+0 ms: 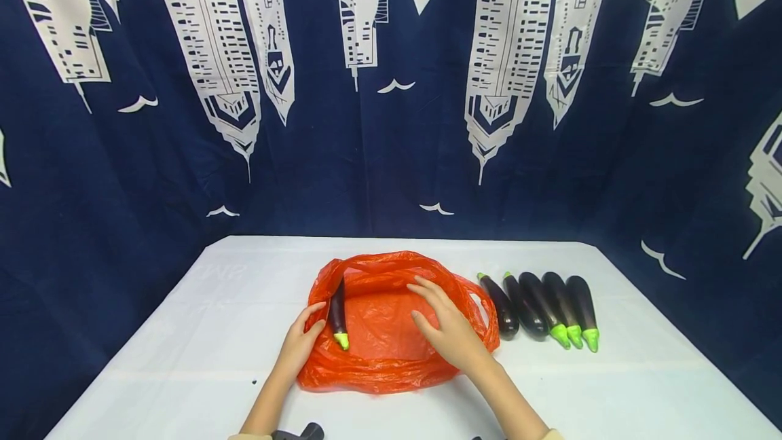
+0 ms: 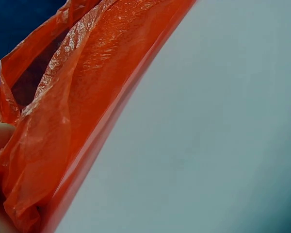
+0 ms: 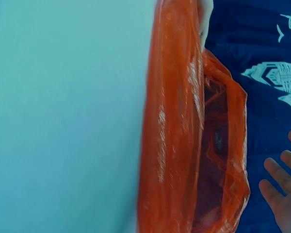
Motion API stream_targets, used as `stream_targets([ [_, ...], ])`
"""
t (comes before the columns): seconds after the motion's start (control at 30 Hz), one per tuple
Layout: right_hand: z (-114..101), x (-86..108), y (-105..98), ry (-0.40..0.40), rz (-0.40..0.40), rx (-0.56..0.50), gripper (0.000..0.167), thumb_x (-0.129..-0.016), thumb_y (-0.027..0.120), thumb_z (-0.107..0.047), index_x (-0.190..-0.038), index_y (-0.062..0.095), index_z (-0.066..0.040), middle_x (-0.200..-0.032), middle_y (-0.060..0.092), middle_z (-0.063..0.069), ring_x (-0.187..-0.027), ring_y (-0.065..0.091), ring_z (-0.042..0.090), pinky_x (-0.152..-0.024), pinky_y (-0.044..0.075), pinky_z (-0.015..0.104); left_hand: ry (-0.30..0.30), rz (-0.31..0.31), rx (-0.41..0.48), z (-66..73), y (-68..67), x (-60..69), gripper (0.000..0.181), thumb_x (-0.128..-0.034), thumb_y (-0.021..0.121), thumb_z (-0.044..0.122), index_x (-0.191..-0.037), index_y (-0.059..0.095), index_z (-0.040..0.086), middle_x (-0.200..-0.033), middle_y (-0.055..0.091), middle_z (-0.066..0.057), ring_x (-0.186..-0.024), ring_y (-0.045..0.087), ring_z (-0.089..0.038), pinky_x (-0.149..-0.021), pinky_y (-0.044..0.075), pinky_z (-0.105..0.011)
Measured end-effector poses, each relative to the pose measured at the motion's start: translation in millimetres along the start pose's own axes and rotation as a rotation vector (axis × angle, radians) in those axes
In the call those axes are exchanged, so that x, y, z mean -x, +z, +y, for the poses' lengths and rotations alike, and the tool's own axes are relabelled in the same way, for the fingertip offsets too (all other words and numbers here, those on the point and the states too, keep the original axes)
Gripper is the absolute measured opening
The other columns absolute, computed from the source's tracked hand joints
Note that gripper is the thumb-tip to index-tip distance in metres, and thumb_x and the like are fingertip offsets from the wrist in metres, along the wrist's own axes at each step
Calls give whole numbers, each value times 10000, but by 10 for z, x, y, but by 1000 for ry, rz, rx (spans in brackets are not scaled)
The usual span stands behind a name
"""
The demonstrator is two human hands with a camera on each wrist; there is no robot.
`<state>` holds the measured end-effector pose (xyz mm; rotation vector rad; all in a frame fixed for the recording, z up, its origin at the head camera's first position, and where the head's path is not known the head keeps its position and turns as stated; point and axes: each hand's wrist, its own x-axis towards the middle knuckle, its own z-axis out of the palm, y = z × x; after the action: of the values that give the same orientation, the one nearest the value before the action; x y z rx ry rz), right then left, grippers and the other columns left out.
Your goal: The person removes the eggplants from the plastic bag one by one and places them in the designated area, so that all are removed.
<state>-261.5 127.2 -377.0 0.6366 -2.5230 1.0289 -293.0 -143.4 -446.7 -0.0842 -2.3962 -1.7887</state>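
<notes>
A red plastic bag [image 1: 391, 331] lies on the table with its mouth spread wide. Inside it, against the left wall, is a dark eggplant [image 1: 338, 314], its bright green stem end toward me. My left hand [image 1: 301, 341] holds the bag's left rim, and part of it shows at the edge of the left wrist view. Over the right part of the bag's opening hovers my right hand [image 1: 451, 333], fingers spread and holding nothing. In the right wrist view those fingers [image 3: 279, 177] stand apart from the bag's rim.
Several eggplants [image 1: 531, 304] lie in a row on the white table [image 1: 201, 345], right of the bag, the nearest one beside its handle. A dark blue curtain [image 1: 366, 155] with white building prints hangs behind. A small dark speck [image 1: 254, 382] is on the table's left side.
</notes>
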Motion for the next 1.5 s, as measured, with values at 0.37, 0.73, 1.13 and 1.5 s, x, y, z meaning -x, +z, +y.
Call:
stream_targets([
  [0.37,-98,51,146,19,-122,-13,419,-891,552,-261,-1302,464,-259,-1453,321,-72,-1289,400,276,-980,389,535,5,2,-8,-2,-7,-4,379,-915,480,130,-1290,466,81,-1394,388,-195,-1287,330,-369,-1063,223,-585],
  [0.73,-150,67,215,9,-207,4,432,-896,536,-300,-1317,445,-292,-1482,268,-75,-1316,354,302,-911,339,676,14,-1,-3,18,-14,5,380,-923,471,132,-1297,456,68,-1393,383,-206,-1285,328,-374,-1064,225,-582],
  [1.13,-157,96,221,-7,-223,13,445,-900,494,-426,-1322,440,-297,-1485,261,-78,-1322,351,275,-928,392,600,7,1,-6,10,-8,26,376,-921,472,129,-1293,460,71,-1391,384,-208,-1281,332,-376,-1059,227,-588],
  [1.5,-211,42,219,0,-218,-29,462,-899,487,-441,-1333,424,-296,-1493,229,-87,-1319,350,291,-945,399,571,11,1,-12,10,-1,17,371,-921,473,130,-1289,467,80,-1390,391,-202,-1279,341,-374,-1055,236,-588],
])
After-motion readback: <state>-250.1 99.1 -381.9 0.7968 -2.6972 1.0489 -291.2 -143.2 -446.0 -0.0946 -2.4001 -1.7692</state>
